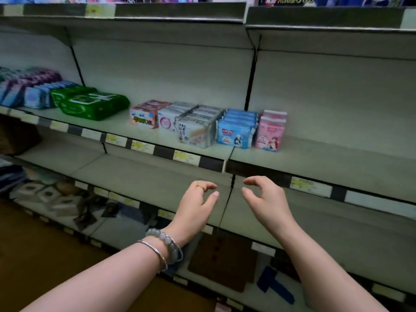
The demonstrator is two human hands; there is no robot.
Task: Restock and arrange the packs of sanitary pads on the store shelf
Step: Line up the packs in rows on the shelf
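Basically left grip and right grip hover loosely curled, holding nothing, below the sanitary pad packs on the shelf.

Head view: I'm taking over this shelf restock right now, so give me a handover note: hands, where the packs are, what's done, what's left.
Left hand, with gold ring and bracelets: empty, fingers loosely curled, in front of the grey metal lower shelf.
Right hand: empty, loosely curled, beside it.
Done: pad packs sit in rows on the grey metal middle shelf, from green plastic packs through white packs and blue packs to pink packs.
Left: the space right of the pink packs holds nothing; fetch more packs, probably to fill it.
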